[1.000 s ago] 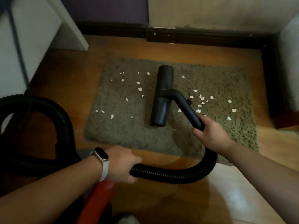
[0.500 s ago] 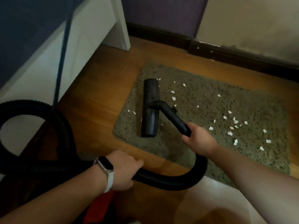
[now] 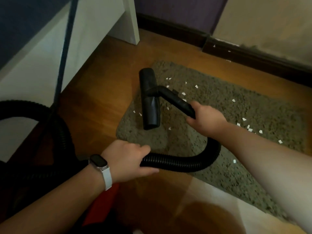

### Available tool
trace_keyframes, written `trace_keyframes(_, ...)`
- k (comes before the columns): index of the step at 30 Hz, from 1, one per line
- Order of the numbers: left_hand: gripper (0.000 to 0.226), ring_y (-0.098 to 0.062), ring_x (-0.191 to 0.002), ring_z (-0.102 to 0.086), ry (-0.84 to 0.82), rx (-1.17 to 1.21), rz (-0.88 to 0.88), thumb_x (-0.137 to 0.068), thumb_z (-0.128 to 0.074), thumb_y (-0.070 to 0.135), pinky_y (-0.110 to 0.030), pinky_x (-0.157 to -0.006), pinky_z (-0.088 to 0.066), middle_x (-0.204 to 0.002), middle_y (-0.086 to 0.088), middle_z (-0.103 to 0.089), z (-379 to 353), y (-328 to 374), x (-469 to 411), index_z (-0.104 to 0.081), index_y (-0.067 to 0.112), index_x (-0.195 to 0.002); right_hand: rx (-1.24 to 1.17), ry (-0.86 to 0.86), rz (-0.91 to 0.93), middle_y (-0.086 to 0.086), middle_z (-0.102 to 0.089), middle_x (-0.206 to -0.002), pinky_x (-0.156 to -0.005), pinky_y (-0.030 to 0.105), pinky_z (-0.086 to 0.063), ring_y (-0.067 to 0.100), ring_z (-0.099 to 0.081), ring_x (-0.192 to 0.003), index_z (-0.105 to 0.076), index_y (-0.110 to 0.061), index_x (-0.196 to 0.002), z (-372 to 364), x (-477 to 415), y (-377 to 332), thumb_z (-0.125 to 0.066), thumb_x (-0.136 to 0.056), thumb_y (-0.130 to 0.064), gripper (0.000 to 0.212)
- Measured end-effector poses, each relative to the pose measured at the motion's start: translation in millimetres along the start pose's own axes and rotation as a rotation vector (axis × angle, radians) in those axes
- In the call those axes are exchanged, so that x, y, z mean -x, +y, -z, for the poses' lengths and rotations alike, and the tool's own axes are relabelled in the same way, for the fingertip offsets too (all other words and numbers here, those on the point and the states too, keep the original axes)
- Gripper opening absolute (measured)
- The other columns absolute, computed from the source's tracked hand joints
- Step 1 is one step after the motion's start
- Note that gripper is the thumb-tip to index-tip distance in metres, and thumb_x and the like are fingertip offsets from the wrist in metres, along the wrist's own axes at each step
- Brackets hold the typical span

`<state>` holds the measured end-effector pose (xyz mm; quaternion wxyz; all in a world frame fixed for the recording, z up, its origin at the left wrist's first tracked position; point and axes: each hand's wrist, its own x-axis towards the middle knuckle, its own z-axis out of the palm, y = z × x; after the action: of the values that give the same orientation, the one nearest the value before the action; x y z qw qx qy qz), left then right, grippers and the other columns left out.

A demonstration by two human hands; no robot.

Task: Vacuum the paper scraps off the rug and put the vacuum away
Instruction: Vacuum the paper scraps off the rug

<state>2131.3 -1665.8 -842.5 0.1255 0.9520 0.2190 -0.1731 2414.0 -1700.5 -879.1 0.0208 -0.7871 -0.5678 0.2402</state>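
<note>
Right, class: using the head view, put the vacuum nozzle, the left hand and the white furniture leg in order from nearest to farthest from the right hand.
Measured from the right hand:
1. vacuum nozzle, just to its left on the rug.
2. left hand, lower left, gripping the hose.
3. white furniture leg, far upper left.

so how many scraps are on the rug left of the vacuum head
2: one scrap near the left edge of the rug, another scrap beside the vacuum head. Others may hide under the head.

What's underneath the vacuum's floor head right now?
The grey rug lies under most of the floor head; paper scraps show beside it. Any scraps beneath are covered by the head.
</note>
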Motion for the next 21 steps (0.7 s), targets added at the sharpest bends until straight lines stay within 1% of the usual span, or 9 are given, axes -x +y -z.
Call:
trace_keyframes(2,0.047,-0.012,-0.074,-0.06,0.026,-0.033,-0.017,-0.089,-0.036,0.072,-0.027,-0.056,-0.043,-0.09,0.011,-0.059,-5.4,17.4,6.9,-0.049,0.031,-0.108,0.04,0.003,0.008,-0.003,-0.055,-0.076,-0.055,0.033,-0.05,0.019,-0.058,-0.063,-0.044,-0.024,-0.108,-0.9,1.2,1.5,-0.055,-0.094,-0.037,0.023)
trace_keyframes(4,0.04,-0.017,-0.08,-0.061,0.0,-0.022,-0.043,-0.092,-0.042,0.059,-0.031,-0.061,-0.049,-0.1,0.006,-0.06,-14.9,42.1,5.5,-0.047,0.027,-0.116,0.018,0.007,-0.001,-0.003,-0.055,-0.076,-0.054,0.032,-0.047,0.02,-0.058,-0.063,-0.047,-0.021,-0.112,-1.4,2.3,6.1,-0.056,-0.094,-0.037,0.026)
trace_keyframes(5,0.037,-0.019,-0.081,-0.061,-0.023,-0.006,-0.054,-0.093,-0.044,0.055,-0.034,-0.062,-0.052,-0.101,0.004,-0.06,-20.0,50.2,-0.4,-0.046,0.025,-0.115,-0.006,0.016,-0.011,-0.003,-0.056,-0.076,-0.053,0.031,-0.046,0.02,-0.058,-0.063,-0.048,-0.021,-0.114,-1.6,2.1,7.8,-0.057,-0.094,-0.036,0.027)
trace_keyframes(7,0.035,-0.018,-0.077,-0.061,-0.06,0.019,-0.063,-0.093,-0.046,0.057,-0.034,-0.061,-0.053,-0.094,0.003,-0.06,-27.1,54.7,-18.8,-0.045,0.024,-0.105,-0.041,0.034,-0.014,-0.002,-0.057,-0.076,-0.053,0.031,-0.049,0.018,-0.059,-0.061,-0.048,-0.021,-0.115,-0.6,0.6,10.8,-0.057,-0.094,-0.035,0.027)
trace_keyframes(10,0.04,-0.015,-0.07,-0.06,-0.006,0.017,-0.11,-0.091,-0.043,0.067,-0.03,-0.058,-0.051,-0.085,0.007,-0.06,-29.6,53.0,-39.5,-0.043,0.027,-0.091,-0.003,-0.025,0.032,-0.004,-0.058,-0.077,-0.053,0.03,-0.047,0.017,-0.06,-0.063,-0.05,-0.024,-0.116,-0.5,3.2,18.3,-0.058,-0.093,-0.033,0.026)
trace_keyframes(12,0.043,-0.013,-0.068,-0.061,0.054,0.015,-0.175,-0.09,-0.041,0.07,-0.028,-0.055,-0.049,-0.081,0.009,-0.06,-33.7,53.5,-42.9,-0.047,0.027,-0.09,0.045,-0.092,0.063,-0.004,-0.059,-0.078,-0.058,0.03,-0.045,0.019,-0.06,-0.068,-0.053,-0.025,-0.118,-4.2,9.0,23.6,-0.06,-0.092,-0.034,0.029)
trace_keyframes(14,0.049,-0.011,-0.063,-0.061,0.118,0.05,-0.214,-0.088,-0.041,0.073,-0.028,-0.052,-0.049,-0.075,0.009,-0.061,-40.6,50.2,-41.2,-0.053,0.025,-0.09,0.031,-0.11,0.084,-0.005,-0.057,-0.077,-0.06,0.029,-0.043,0.021,-0.059,-0.069,-0.054,-0.025,-0.118,-11.3,13.7,26.5,-0.061,-0.091,-0.035,0.029)
trace_keyframes(18,0.052,-0.008,-0.051,-0.058,0.302,0.093,-0.226,-0.085,-0.043,0.075,-0.025,-0.044,-0.048,-0.062,0.011,-0.058,-60.0,35.4,-40.1,-0.059,0.026,-0.081,-0.084,-0.034,0.081,-0.001,-0.061,-0.077,-0.059,0.032,-0.048,0.022,-0.062,-0.067,-0.055,-0.023,-0.111,-22.5,7.9,28.9,-0.062,-0.091,-0.038,0.026)
trace_keyframes(21,0.052,-0.008,-0.05,-0.056,0.322,0.13,-0.21,-0.084,-0.044,0.075,-0.026,-0.044,-0.049,-0.061,0.012,-0.056,-64.8,30.3,-42.6,-0.059,0.026,-0.08,-0.098,-0.004,0.071,0.0,-0.063,-0.08,-0.064,0.037,-0.054,0.021,-0.063,-0.069,-0.055,-0.026,-0.115,-26.9,1.3,34.6,-0.061,-0.091,-0.042,0.029)
